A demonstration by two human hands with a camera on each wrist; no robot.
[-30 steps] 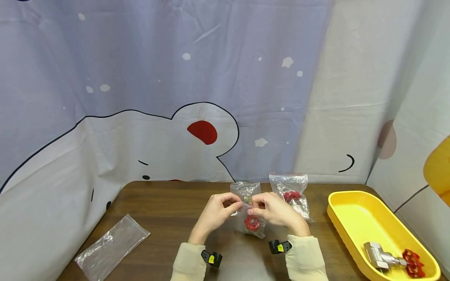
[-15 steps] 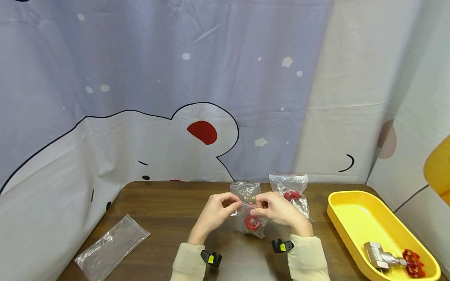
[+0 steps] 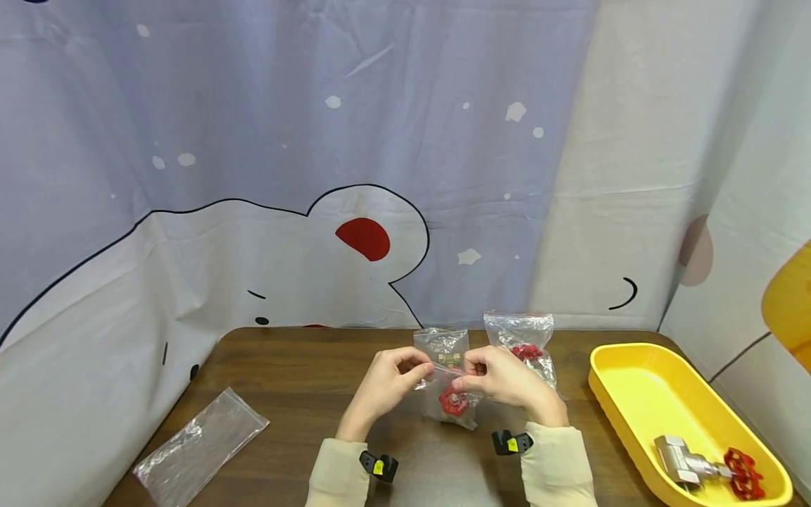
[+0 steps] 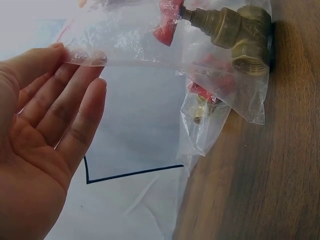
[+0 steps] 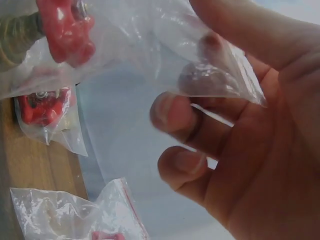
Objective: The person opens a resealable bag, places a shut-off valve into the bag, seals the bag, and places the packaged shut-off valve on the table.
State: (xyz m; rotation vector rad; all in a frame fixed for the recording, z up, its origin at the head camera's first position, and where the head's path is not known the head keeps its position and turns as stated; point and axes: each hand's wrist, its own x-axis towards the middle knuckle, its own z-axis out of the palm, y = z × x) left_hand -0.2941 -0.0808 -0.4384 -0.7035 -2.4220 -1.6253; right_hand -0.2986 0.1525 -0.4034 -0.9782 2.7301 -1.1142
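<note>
Both hands hold the top of a clear zip bag [image 4: 130, 42] that stands on the table with a brass valve [image 4: 240, 32] inside. The valve's red handwheel [image 3: 453, 401] shows through the plastic. At the bag's left top corner, my left hand [image 3: 389, 386] pinches the edge between thumb and fingers. My right hand [image 3: 503, 380] pinches the mouth's right part, its thumb on the near side and fingers behind the film in the right wrist view. Just behind stands a second bag [image 3: 441, 341] with a brass valve, partly hidden by the hands and front bag.
A third bag [image 3: 519, 325] with a red handwheel lies at the back, right of the hands. The yellow tray [image 3: 640, 387] on the right holds a silver valve [image 3: 687, 465] with a red handwheel. A flat clear bag [image 3: 203, 447] lies at the left.
My right hand has slid slightly rightward along the bag's top, showing more of the brass valve behind. My left hand keeps its pinch at almost the same place.
</note>
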